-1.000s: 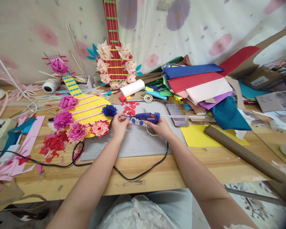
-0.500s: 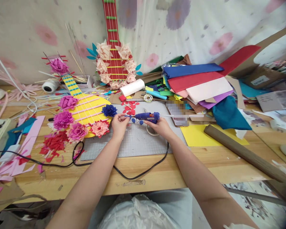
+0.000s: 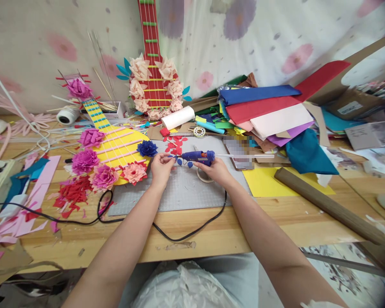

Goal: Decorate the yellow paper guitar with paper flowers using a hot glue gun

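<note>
My right hand (image 3: 215, 170) is closed round the handle of a blue hot glue gun (image 3: 199, 158), a clear glue stick (image 3: 244, 155) jutting from its back end. The gun's nozzle points left, at the fingertips of my left hand (image 3: 161, 167). Those fingers pinch a small blue paper petal, mostly hidden by them. More blue petals (image 3: 190, 164) lie on the grey cutting mat (image 3: 179, 192) under the gun. Just left of my left hand is a yellow paper guitar (image 3: 117, 147) bearing a dark blue paper flower (image 3: 147, 148) and several pink and purple ones.
Red paper petals (image 3: 176, 144) lie behind the gun, with a tape roll (image 3: 205, 175) beneath it. A phone (image 3: 239, 154) and coloured paper sheets (image 3: 266, 107) are at right. A black cord (image 3: 192, 235) loops along the front. A red guitar (image 3: 154, 81) stands behind.
Almost nothing differs. Both hands keep their places, with the glue gun's nozzle still at the left fingertips.
</note>
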A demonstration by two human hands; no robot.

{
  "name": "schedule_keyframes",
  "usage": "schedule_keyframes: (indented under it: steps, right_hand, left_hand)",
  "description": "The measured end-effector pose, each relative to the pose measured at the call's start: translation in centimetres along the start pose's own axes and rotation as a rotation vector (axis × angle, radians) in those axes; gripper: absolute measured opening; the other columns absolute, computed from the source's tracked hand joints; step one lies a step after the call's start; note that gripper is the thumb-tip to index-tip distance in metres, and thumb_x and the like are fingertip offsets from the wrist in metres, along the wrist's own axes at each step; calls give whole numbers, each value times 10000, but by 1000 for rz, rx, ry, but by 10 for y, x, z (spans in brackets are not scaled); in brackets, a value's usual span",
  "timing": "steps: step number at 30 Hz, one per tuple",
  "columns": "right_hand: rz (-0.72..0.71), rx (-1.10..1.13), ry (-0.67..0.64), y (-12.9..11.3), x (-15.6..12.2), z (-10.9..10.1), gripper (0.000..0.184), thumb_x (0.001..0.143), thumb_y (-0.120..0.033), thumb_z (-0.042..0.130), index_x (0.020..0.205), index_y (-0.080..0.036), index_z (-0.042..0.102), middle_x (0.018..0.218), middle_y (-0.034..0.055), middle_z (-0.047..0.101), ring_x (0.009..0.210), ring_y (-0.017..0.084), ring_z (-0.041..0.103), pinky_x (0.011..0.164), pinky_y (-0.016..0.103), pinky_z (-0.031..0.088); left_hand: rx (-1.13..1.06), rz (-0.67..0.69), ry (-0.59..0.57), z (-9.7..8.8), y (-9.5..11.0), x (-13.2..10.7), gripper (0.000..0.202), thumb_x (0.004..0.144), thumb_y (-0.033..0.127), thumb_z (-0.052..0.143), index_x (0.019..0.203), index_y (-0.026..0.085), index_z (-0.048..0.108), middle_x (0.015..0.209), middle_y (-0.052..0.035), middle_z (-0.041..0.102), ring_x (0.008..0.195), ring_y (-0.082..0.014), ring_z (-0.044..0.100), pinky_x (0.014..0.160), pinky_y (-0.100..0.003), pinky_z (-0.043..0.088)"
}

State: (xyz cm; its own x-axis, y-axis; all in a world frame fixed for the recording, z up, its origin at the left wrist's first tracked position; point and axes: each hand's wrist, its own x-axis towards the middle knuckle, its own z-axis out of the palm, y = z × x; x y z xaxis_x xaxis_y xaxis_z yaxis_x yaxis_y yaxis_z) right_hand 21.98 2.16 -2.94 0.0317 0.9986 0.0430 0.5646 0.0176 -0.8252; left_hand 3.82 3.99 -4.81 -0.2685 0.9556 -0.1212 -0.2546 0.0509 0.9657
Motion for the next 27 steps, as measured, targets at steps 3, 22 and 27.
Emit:
schedule_keyframes:
  steps: [3,22,27]
  right_hand:
    - [-9,7,3,0,0,0,398,682,-470,693,945,-171,703,940,98,721,901,249,665,820,358,495]
    - [126,-50,306,24,27,-16,531,651,-637,618,812,-134,681,758,123,698,777,284,652,704,389,491]
    - [175,-327,306,30,40,-19,544,705,-663,554,788,-137,669,810,175,690,850,320,647,734,398,468]
  left_hand:
    - [10,10,-10,-1,-2,1,315,552,188,705,820,162,540,663,5,642,585,-122,615,465,-208,489]
    - [-1,5,-81,-2,0,-2,286,526,216,754,760,141,609,667,-16,650,615,-126,619,514,-223,504]
    - [-24,-14,-76,-1,7,-7,271,526,222,753,746,143,615,665,-13,647,618,-112,613,507,-196,490]
